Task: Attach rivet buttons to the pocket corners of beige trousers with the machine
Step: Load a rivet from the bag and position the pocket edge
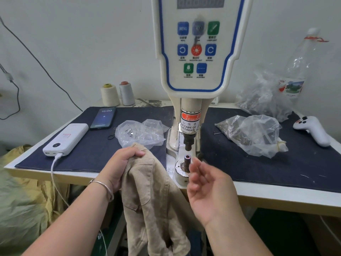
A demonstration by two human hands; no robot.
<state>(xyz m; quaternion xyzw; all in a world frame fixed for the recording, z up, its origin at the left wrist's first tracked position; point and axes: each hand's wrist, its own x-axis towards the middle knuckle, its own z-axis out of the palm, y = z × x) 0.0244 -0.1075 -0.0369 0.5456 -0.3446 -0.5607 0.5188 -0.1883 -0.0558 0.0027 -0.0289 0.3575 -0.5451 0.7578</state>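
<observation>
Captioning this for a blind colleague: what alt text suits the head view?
A person's left hand grips beige trousers beside a rivet machine, while the open right hand hovers near its lower die. Plastic bags of rivets lie on the table.

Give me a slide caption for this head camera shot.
Left hand grips beige trousers beside the rivet machine while the open right hand hovers near its lower die.

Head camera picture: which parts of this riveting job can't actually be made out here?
- Right hand: its fingers are motion-blurred, so whether they pinch a rivet cannot be told.
- Beige trousers: bunched in the left hand and cut off by the bottom edge; the pocket corner is hidden in folds.
- Machine: its display is cut by the top edge and blurred.
- Plastic bags: contents too small to identify.
</observation>
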